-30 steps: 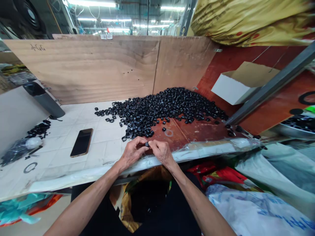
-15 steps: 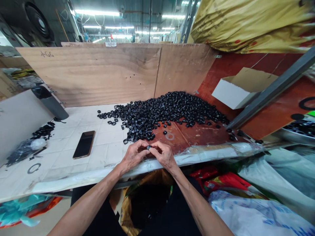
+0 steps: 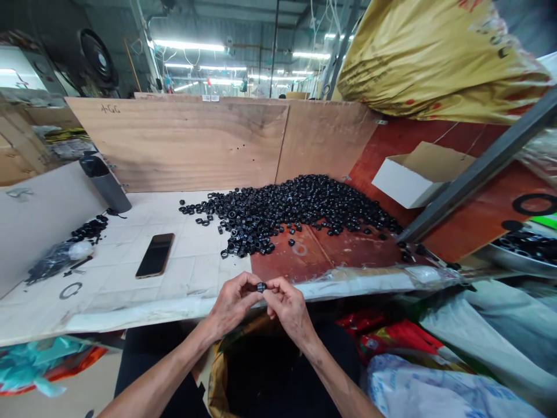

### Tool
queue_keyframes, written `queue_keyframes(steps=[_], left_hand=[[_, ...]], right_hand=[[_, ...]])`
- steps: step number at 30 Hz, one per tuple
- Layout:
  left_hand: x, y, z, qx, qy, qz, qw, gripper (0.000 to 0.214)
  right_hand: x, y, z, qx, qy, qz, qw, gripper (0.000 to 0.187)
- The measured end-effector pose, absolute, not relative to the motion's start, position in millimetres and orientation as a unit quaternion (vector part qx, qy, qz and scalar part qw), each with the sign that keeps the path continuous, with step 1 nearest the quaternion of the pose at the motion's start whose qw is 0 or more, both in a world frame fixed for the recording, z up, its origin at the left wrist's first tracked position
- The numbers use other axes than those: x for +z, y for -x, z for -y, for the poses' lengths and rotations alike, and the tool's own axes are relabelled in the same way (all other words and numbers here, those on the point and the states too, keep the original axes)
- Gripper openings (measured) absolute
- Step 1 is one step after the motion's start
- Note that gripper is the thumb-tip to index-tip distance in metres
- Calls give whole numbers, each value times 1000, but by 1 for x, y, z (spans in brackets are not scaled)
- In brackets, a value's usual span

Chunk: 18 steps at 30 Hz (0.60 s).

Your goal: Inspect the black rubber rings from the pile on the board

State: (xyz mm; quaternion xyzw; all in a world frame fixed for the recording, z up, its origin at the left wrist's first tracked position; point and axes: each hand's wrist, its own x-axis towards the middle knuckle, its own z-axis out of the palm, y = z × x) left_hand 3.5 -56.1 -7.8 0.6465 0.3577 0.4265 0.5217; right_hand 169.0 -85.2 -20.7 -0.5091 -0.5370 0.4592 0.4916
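Observation:
A small black ring (image 3: pixel 261 287) is pinched between the fingertips of both hands, just above the table's front edge. My left hand (image 3: pixel 235 299) grips it from the left with thumb and forefinger. From the other side my right hand (image 3: pixel 287 305) holds it the same way, its other fingers curled. Beyond the hands lies a big heap of similar black rings (image 3: pixel 300 200), spread over the white and red-brown tabletop. Below the hands, between the knees, an open yellow sack (image 3: pixel 217 377) has a dark inside whose contents I cannot make out.
A phone (image 3: pixel 155 255) lies on the left, with a flat grey ring (image 3: pixel 71 290) nearby. A dark bottle (image 3: pixel 107 186) leans by the left panel. A wooden board (image 3: pixel 195 145) closes the back. At right are a white box (image 3: pixel 404 180) and a slanted metal bar (image 3: pixel 470 174).
Both hands, with the black ring between them, appear lower relative to the table edge and nearer to me. The camera view has shifted slightly. The heap looks the same.

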Motion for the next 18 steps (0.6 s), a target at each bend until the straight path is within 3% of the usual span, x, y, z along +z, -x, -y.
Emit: queue_keyframes(steps=[3, 6, 9, 11, 13, 15, 18], left_hand=[[-4, 9, 71, 387, -727, -373, 428, 11], [5, 26, 71, 274, -812, -362, 365, 15], [13, 35, 47, 185, -830, -390, 355, 19], [12, 33, 21, 247, -812, -460, 260, 16], [6, 26, -4, 300, -790, -516, 144, 17], [-4, 19, -22, 291, -787, -539, 77, 23], [-17, 13, -34, 249, -799, -545, 49, 25]], right_hand=[[-22, -169, 97, 490, 532, 519, 455, 18], [-17, -179, 95, 508, 524, 585, 353, 14], [-6, -193, 67, 369, 517, 699, 328, 20], [-2, -195, 38, 228, 550, 708, 380, 11], [-4, -190, 10, 135, 570, 714, 383, 22], [-10, -180, -11, 86, 588, 730, 338, 32], [-21, -167, -26, 52, 615, 741, 265, 27]])
